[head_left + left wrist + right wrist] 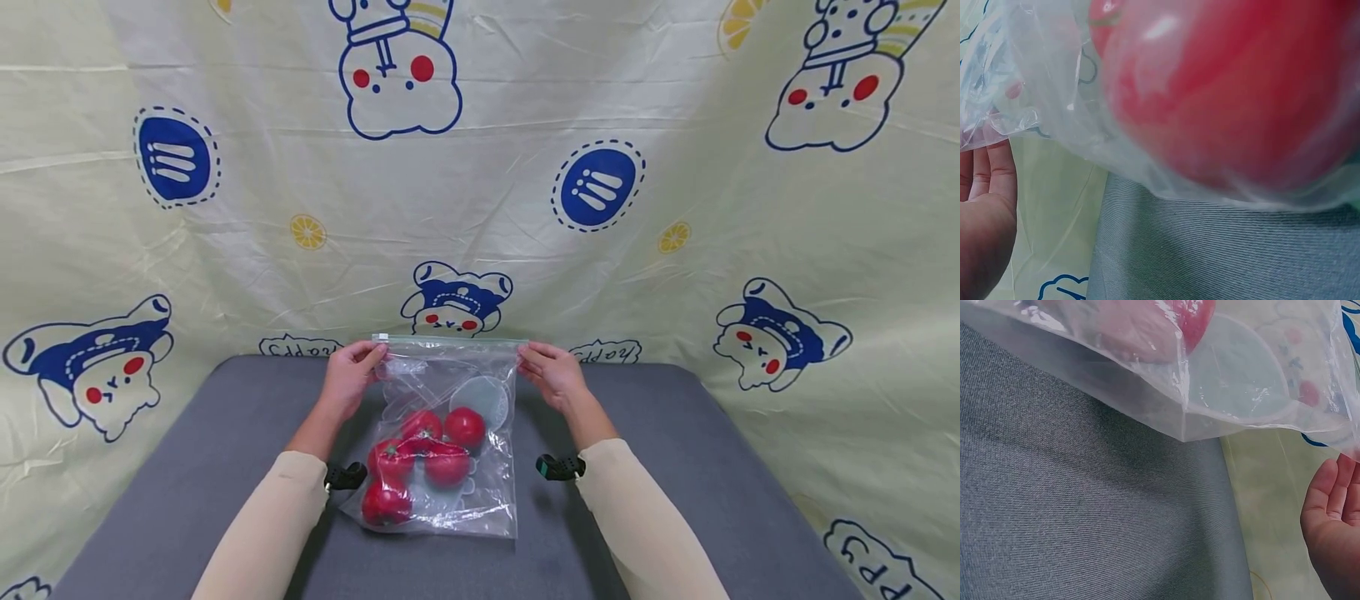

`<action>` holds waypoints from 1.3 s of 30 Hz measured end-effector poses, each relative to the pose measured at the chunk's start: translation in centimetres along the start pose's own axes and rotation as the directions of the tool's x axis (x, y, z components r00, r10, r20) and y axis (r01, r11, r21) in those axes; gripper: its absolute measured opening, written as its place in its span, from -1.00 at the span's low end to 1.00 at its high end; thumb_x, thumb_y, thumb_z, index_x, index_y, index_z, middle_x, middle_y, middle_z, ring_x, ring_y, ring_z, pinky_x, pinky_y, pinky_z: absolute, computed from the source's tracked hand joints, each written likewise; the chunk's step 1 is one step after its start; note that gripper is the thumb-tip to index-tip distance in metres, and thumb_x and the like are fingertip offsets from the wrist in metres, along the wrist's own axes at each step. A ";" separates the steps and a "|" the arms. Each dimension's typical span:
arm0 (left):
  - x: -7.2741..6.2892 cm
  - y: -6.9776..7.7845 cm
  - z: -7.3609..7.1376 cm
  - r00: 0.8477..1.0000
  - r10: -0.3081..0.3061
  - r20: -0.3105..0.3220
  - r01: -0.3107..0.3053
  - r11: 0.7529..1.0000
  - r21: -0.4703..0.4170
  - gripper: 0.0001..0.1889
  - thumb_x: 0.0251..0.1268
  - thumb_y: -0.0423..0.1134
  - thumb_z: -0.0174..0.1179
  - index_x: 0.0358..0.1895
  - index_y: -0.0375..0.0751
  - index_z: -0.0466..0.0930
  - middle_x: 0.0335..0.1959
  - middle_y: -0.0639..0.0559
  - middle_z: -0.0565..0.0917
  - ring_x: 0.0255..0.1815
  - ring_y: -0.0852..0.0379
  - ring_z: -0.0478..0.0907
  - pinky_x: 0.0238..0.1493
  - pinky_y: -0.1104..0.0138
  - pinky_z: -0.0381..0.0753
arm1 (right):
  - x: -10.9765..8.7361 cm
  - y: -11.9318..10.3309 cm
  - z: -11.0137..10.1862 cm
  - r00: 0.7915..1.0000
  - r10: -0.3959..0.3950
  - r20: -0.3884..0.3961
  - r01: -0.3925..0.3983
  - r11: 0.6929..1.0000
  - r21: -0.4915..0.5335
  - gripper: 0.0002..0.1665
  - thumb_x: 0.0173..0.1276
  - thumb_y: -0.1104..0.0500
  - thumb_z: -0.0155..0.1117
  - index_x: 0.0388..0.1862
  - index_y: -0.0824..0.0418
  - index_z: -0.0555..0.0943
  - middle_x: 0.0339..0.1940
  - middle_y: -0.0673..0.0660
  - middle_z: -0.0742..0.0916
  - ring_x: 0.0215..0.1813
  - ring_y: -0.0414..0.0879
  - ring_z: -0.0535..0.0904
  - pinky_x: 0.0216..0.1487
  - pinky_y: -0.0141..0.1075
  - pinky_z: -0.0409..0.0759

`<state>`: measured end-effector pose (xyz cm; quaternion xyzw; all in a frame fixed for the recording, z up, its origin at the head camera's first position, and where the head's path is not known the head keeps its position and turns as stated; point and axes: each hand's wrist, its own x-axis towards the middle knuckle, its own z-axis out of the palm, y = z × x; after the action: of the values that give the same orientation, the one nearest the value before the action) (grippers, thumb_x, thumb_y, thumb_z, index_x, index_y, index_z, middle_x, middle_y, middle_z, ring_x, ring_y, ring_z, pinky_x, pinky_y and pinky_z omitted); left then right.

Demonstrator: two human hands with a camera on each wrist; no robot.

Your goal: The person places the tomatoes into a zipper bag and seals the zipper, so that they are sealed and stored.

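A clear zip bag (491, 500) with several red tomatoes (447, 463) inside hangs between the two hands above the grey table. My left hand (351, 379) pinches its top left corner, beside a small white slider (381, 337). At the top right corner, my right hand (553, 375) pinches the other end of the zip edge. Pale printed shapes show on the bag. In the left wrist view a tomato (1229, 94) fills much of the picture behind the plastic. The right wrist view shows the bag's lower corner (1186, 425) and part of a tomato (1197, 325).
The grey table (187, 500) stretches out beneath the bag and arms. Behind it hangs a pale cloth (510, 250) printed with cartoon figures and orange slices. A dark wrist device sits at each sleeve cuff.
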<state>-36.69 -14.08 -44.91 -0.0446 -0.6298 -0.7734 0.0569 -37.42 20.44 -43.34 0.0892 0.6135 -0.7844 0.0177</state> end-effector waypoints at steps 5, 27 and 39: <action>0.0 -0.1 0.1 1.000 0.012 0.012 -0.012 0.999 -0.031 -0.94 0.45 -0.34 0.26 -0.23 -0.24 0.67 -0.45 0.19 0.76 -0.41 0.29 0.67 -0.33 0.43 0.71 | 0.1 0.2 -0.2 1.000 0.000 0.007 0.000 1.000 -0.005 -0.51 0.43 0.29 0.36 0.29 0.37 0.52 -0.30 -0.03 0.79 -0.23 -0.17 0.74 0.06 -0.27 0.73; -0.1 -0.3 0.1 1.000 0.025 -0.005 -0.025 0.998 -0.058 -0.97 0.43 -0.41 0.25 -0.21 -0.30 0.65 -0.45 0.20 0.76 -0.41 0.29 0.67 -0.34 0.43 0.71 | -0.3 -0.1 0.6 0.998 -0.060 -0.035 0.056 0.994 -0.092 -0.47 0.36 0.23 0.45 0.24 0.39 0.56 -0.22 0.00 0.74 -0.26 -0.16 0.70 0.25 -0.13 0.67; -0.3 -0.2 0.6 0.999 0.040 -0.011 -0.040 0.997 -0.061 -0.81 0.42 -0.44 0.25 -0.34 -0.05 0.66 -0.45 0.21 0.76 -0.42 0.30 0.66 -0.38 0.44 0.68 | 0.0 -0.4 0.6 0.985 -0.163 -0.064 0.150 0.974 -0.173 -0.36 0.31 0.24 0.50 0.28 0.51 0.53 -0.31 -0.09 0.74 -0.32 -0.30 0.69 -0.19 -0.44 0.71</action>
<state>-36.45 -13.47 -45.05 -0.0552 -0.6045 -0.7912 0.0741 -37.53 19.95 -42.77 0.0694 0.6826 -0.7250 -0.0607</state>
